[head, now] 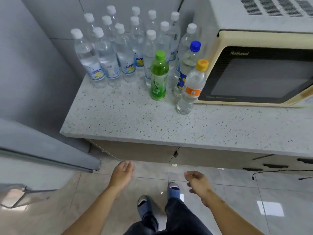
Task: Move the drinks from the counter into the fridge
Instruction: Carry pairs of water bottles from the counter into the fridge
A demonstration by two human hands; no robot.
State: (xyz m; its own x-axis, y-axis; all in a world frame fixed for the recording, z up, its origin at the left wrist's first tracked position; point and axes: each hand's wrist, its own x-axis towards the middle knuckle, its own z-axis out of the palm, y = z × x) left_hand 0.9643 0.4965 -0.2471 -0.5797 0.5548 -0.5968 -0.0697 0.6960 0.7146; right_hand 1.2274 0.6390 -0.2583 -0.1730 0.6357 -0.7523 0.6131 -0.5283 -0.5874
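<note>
Several clear white-capped bottles (108, 56) stand in a cluster at the back left of the speckled counter (135, 119). In front of them stand a green tea bottle (158, 77), a blue-capped bottle (187, 65) and an orange-capped bottle (193, 87). My left hand (122, 175) and my right hand (199, 184) hang below the counter's front edge, both empty with fingers loosely apart. The grey fridge (25, 73) stands at the left, its open door (47, 150) jutting toward me.
A cream microwave (259, 72) fills the counter's right side, close beside the orange-capped bottle. Cabinet doors (144, 153) sit under the counter. A black cable (279, 172) trails on the glossy tiled floor at the right. My feet in blue slippers are below.
</note>
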